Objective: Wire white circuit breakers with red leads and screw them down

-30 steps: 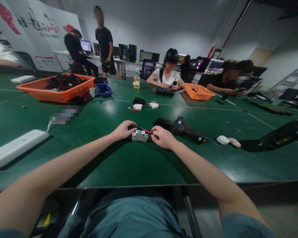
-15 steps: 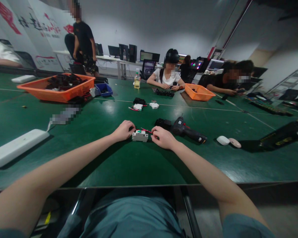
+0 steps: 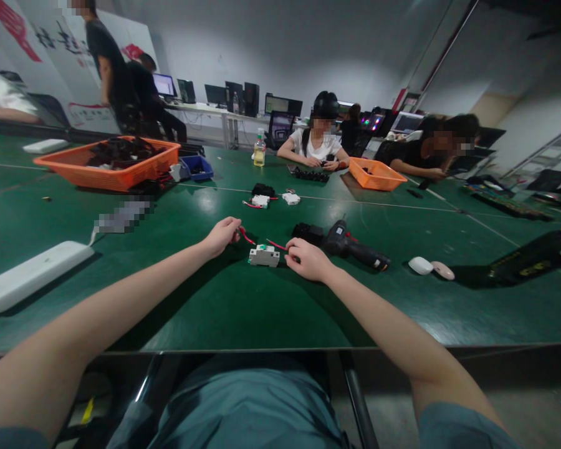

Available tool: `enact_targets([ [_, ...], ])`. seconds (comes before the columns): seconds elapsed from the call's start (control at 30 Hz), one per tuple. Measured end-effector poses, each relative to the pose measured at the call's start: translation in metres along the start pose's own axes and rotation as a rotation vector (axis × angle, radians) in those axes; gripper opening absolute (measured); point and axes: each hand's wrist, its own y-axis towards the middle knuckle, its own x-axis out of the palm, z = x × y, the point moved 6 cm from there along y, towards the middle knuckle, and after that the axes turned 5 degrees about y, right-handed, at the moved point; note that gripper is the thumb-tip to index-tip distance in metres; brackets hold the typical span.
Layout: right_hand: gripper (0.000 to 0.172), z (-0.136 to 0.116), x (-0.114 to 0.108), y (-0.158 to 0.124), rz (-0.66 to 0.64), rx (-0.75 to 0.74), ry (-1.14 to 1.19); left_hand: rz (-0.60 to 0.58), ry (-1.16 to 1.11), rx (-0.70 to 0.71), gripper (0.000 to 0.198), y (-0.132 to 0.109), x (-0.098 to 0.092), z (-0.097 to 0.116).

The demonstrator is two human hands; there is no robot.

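My left hand [image 3: 223, 237] is closed on a short red wire [image 3: 247, 235], held up left of a white circuit breaker [image 3: 264, 255] with a green part on top. The breaker rests on the green table [image 3: 243, 312] between my hands. To its right, my right hand [image 3: 306, 259] pinches another red wire [image 3: 275, 244], whose free end points left above the breaker. A black power screwdriver [image 3: 355, 246] lies just beyond my right hand, beside a black block [image 3: 307, 232].
Farther back lie two more white breakers [image 3: 260, 201] [image 3: 290, 197]. Orange baskets [image 3: 121, 178] [image 3: 376, 178], a blue bin [image 3: 197, 168] and a bottle [image 3: 259, 153] stand beyond. A white power strip [image 3: 37, 274] lies left, a white case [image 3: 421, 265] right. People sit across the table.
My left hand has moved up and to the left, drawing its red wire away from the breaker. My right hand is nearly still. A person in the background has moved left.
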Motion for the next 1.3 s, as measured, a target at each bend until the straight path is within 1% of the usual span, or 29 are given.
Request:
enact_targets([
  [0.2,0.025,0.001,0.0,0.0,0.002,0.006,0.007,-0.091,-0.038,-0.046,0.023,0.0,-0.003,0.001],
  [0.4,0.025,0.003,0.002,0.0,0.006,0.005,0.009,-0.256,-0.043,-0.011,0.026,-0.007,0.004,0.008],
  [0.5,0.026,0.003,0.002,0.0,0.002,0.007,0.006,-0.277,-0.06,-0.007,0.028,-0.009,0.005,0.012],
  [0.67,0.025,0.002,0.001,-0.001,0.002,0.014,0.01,-0.319,0.0,0.002,0.035,-0.012,0.006,0.016],
  [0.83,0.026,0.001,0.0,0.0,-0.002,0.013,0.018,-0.314,-0.002,-0.005,0.037,-0.011,0.005,0.014],
  [0.97,0.026,0.001,0.0,0.0,-0.009,0.013,0.017,-0.342,-0.017,-0.006,0.038,-0.011,0.007,0.013],
  [1.03,0.026,0.001,0.0,0.0,-0.012,0.015,0.019,-0.327,-0.017,0.004,0.037,-0.01,0.006,0.012],
  [1.17,0.026,0.001,-0.001,0.0,-0.006,0.02,0.024,-0.292,-0.021,-0.008,0.032,-0.009,0.005,0.011],
  [1.3,0.026,0.001,0.0,0.0,-0.013,0.016,0.022,-0.262,-0.048,-0.052,0.02,-0.008,0.004,0.01],
])
